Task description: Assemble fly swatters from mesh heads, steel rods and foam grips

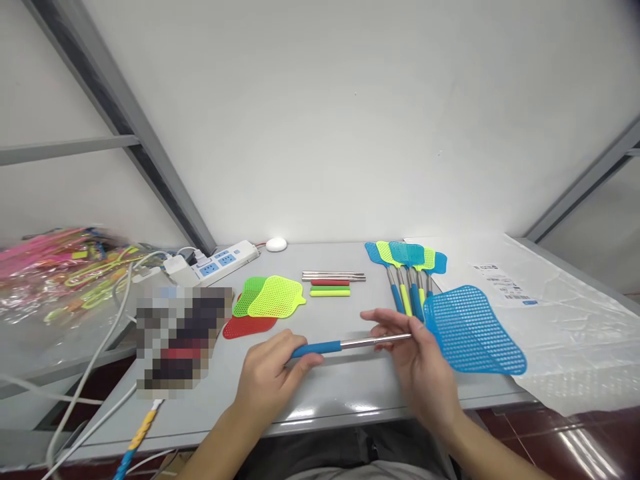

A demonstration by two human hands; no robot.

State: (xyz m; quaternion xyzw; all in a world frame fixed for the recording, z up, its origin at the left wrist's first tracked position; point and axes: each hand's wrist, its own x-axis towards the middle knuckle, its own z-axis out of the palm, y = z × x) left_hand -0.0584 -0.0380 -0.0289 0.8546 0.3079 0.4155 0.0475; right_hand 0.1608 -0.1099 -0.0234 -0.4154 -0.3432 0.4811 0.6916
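Note:
A blue fly swatter (pixel 477 330) lies across both my hands, its mesh head out to the right. My left hand (pixel 270 370) is closed around the end of its blue grip. Toward the head, my right hand (pixel 417 363) pinches the metal rod between thumb and fingers, with some fingers loosely curled. Beyond my right hand rests a bunch of fly swatters (pixel 407 253) with blue, teal and yellow-green heads. Loose mesh heads in yellow-green (pixel 276 297), green (pixel 246 300) and red (pixel 247 327) overlap on the table beyond my left hand.
Metal rods (pixel 333 275) and coloured grips (pixel 330 288) lie mid-table. A power strip (pixel 227 261) and white dome (pixel 276 245) sit at the back left. Bagged colourful items (pixel 75 267) and cables are on the left. Clear plastic packaging (pixel 565 333) covers the right side.

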